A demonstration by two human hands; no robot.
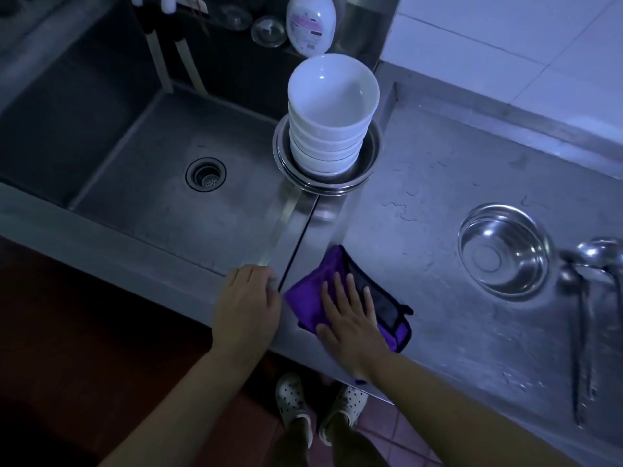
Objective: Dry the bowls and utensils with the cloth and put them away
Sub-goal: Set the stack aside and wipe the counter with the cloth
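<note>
Steel bench [421, 230] under us: our right grip [350, 318] lies flat, fingers straight, on the purple cloth [313, 281]. Left grip [247, 306] curls over the bench edge just beside it, holding nothing. White bowls [328, 119] stacked beyond both; steel bowl [504, 249] and ladles [590, 298] off right.

The steel counter [438, 332] bore stacked white bowls [332, 112] at its sink edge, a purple cloth [337, 274] near its front, and a steel bowl [504, 249] and ladles [586, 298] rightward.

One cloth [350, 298], one steel bowl [505, 249], one soap bottle [310, 23].
</note>
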